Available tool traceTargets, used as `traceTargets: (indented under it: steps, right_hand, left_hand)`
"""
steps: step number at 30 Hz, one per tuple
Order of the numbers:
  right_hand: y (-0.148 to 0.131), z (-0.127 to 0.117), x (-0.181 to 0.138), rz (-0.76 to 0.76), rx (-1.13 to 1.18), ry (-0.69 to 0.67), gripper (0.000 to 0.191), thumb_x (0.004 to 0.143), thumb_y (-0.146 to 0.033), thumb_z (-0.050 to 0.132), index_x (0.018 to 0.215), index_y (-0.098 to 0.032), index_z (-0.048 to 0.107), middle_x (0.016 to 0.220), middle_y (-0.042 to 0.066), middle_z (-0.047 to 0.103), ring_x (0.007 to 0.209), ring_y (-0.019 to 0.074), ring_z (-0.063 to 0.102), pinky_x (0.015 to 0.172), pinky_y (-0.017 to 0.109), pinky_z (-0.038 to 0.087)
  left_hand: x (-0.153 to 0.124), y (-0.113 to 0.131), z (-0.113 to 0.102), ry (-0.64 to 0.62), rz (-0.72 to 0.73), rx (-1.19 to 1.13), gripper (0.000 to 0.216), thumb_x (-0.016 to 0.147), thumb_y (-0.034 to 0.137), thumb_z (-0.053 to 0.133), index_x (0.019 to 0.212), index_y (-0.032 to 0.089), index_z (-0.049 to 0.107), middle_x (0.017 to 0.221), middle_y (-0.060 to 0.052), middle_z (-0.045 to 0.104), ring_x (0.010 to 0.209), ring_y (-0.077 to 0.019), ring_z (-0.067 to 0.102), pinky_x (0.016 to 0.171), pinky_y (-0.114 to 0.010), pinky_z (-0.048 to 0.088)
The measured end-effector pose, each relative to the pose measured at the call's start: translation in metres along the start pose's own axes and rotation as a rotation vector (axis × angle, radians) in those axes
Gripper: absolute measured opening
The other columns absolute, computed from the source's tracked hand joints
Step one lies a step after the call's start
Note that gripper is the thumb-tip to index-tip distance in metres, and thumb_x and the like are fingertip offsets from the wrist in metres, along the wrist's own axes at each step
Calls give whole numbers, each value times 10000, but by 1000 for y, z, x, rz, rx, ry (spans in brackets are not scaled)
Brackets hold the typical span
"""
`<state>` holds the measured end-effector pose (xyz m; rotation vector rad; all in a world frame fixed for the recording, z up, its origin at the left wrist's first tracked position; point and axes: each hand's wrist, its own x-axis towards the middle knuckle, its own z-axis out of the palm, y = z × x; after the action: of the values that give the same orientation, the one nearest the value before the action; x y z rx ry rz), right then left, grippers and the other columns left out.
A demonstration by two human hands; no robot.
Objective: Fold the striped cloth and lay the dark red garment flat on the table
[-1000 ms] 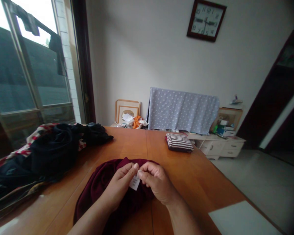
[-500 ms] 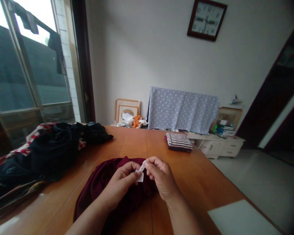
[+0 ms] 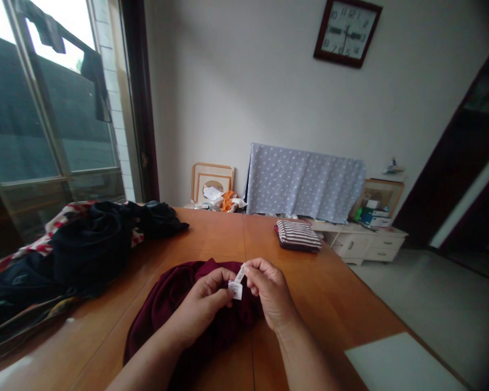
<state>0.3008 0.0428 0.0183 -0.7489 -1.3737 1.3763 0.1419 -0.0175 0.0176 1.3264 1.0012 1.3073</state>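
Observation:
A dark red garment point(image 3: 163, 304) lies bunched on the wooden table, partly hidden under my forearms. Above it, my left hand point(image 3: 206, 304) pinches a small white clothing label point(image 3: 235, 290) between thumb and fingers. A narrower strip of the label slants up to my right hand point(image 3: 269, 290), whose thumb and forefinger are closed on its upper end. Print shows on the label but is too small to read.
Dark and red-white clothes point(image 3: 89, 244) are heaped at the table's left. A folded striped garment stack point(image 3: 298, 236) sits toward the far right edge. A pale flat sheet point(image 3: 403, 361) lies at the near right corner. Behind stands a white cabinet point(image 3: 350, 245).
The label has turned so that more of its printed face shows. My right hand has shifted slightly to the right, with the narrow strip stretched between both hands.

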Motion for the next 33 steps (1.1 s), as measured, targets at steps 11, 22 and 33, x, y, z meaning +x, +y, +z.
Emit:
traceTargets:
  steps: [11,22,33]
  right_hand:
    - [1,-1,2,1,20,29,241,848,-409,688,828,-170,667,630,-44,530,549,80,409,530,212,316]
    - [1,1,2,13,40,58,239,840,-409,690,813,-174,659,622,-51,514,541,80,395,523,219,302]
    - [-1,1,0,48,-46,-35,436,903,-590,595,734,-188,595,606,-37,522,530,91,406,512,227,311]
  left_hand:
    - [-2,3,2,-18,-13,-47,228,745,109,631,953,195,664,887,-36,654,784,-148,544,721,-251,441]
    - [-4,2,2,-72,-16,-56,210,818,203,686,1020,194,631,923,-20,621,787,-134,524,729,-235,418]
    - [2,4,1,96,-3,26,377,895,528,623,762,176,608,670,16,549,599,-105,446,585,-222,349]
